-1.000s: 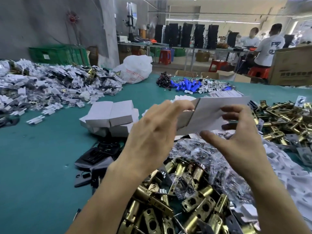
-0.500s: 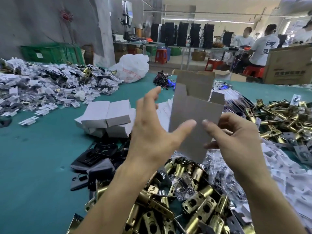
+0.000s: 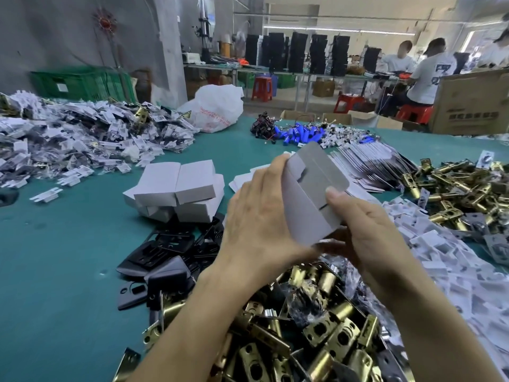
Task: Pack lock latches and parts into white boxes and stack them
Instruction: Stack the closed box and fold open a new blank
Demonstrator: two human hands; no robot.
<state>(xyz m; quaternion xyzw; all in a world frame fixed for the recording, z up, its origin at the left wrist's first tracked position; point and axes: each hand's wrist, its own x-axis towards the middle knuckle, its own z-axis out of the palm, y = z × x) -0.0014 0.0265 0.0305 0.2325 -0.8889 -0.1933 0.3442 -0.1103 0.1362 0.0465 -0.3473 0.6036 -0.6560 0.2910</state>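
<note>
Presently the white box is held in the air above the heap of brass latches, half formed, its top flap standing open. The left grip clasps its near side. The right grip pinches the opposite edge, thumb on the panel.

Risk: the unlocked carton may spring flat or crease if squeezed unevenly, and a slip would drop it among the latches. Finished boxes sit well apart on the counter.

Left fingertips are hidden behind the carton. Its lower end is blurred, and contents, if any, cannot be told.
</note>
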